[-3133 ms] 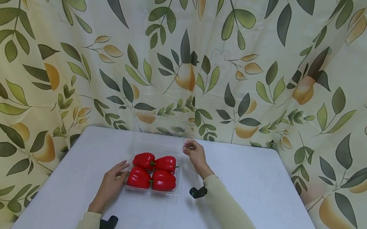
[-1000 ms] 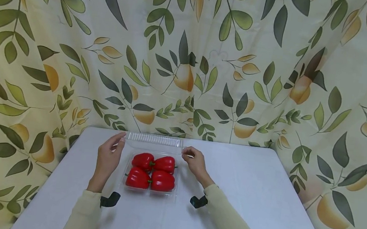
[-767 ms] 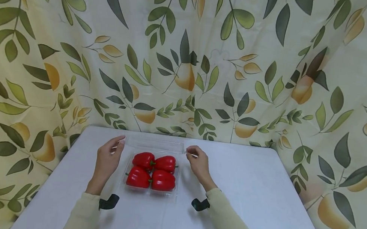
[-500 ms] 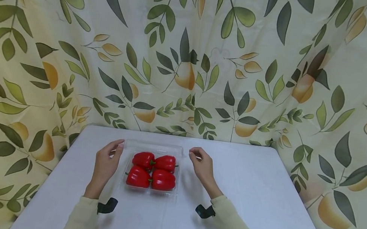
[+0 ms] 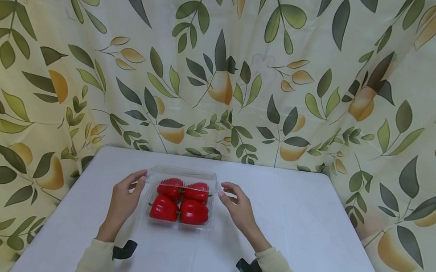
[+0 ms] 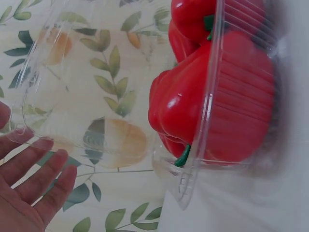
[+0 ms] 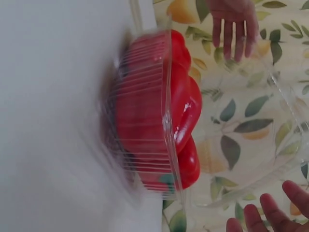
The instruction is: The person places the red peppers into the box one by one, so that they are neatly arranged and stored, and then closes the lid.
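Several red bell peppers (image 5: 164,208) with green stems fill the base of a clear plastic clamshell box (image 5: 193,227). Its hinged lid (image 5: 181,172) is raised and leans forward, overlapping the back peppers in the head view. My left hand (image 5: 125,197) holds the lid's left corner between thumb and index finger; the other fingers stretch out straight in the left wrist view. At the lid's right edge is my right hand (image 5: 242,213), its fingertips right beside the plastic. The right wrist view shows those fingers (image 7: 266,205) spread apart, with the thumb out of sight.
The box stands on a white-covered table (image 5: 297,217), towards its far side. Behind the table hangs a cloth (image 5: 281,80) printed with leaves and fruit. Each wrist carries a small black camera (image 5: 249,267).
My left hand has moved from the box's left side up to the lid. The lid has swung forward from upright. My right hand has loosened from a pinch and shifted slightly right and nearer.
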Action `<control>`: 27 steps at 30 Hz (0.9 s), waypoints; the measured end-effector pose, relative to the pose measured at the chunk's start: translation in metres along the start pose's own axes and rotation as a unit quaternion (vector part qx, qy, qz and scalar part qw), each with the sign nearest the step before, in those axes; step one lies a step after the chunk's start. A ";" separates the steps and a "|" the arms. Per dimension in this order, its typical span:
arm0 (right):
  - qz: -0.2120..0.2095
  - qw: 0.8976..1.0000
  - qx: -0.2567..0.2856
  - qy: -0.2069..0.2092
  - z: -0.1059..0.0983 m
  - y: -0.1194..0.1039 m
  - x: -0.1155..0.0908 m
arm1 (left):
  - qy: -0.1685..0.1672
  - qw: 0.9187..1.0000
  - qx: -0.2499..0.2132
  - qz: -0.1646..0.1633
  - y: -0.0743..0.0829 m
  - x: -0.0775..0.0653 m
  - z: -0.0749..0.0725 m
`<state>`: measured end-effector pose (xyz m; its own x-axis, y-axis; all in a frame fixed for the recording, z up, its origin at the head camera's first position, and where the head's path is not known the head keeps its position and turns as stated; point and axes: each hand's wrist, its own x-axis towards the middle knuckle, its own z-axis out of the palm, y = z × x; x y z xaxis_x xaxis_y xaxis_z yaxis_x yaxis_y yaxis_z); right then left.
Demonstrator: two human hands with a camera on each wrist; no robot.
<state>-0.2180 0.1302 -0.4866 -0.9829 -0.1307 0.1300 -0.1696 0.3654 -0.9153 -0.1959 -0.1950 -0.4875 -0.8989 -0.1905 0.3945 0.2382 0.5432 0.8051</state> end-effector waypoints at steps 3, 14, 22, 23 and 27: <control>-0.003 1.000 0.001 -0.003 0.002 0.000 -0.004 | -0.016 1.000 -0.001 -0.007 -0.003 -0.003 0.000; -0.014 0.999 0.000 -0.033 -0.001 -0.035 -0.023 | -0.049 0.999 -0.001 -0.023 -0.012 -0.011 0.003; -0.013 1.000 0.013 -0.023 0.006 -0.002 -0.012 | -0.052 0.998 -0.005 -0.024 -0.015 -0.013 0.007; -0.012 1.000 0.012 -0.020 0.007 0.005 -0.010 | -0.052 0.998 -0.008 -0.024 -0.016 -0.013 0.008; -0.010 1.000 0.008 -0.012 0.010 0.015 -0.007 | -0.053 0.998 -0.010 -0.027 -0.019 -0.014 0.011</control>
<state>-0.2132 0.1274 -0.5053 -0.9772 -0.1601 0.1392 -0.1877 0.3474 -0.9187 -0.1918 -0.1933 -0.5130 -0.9442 -0.1305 0.3023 0.1950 0.5181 0.8328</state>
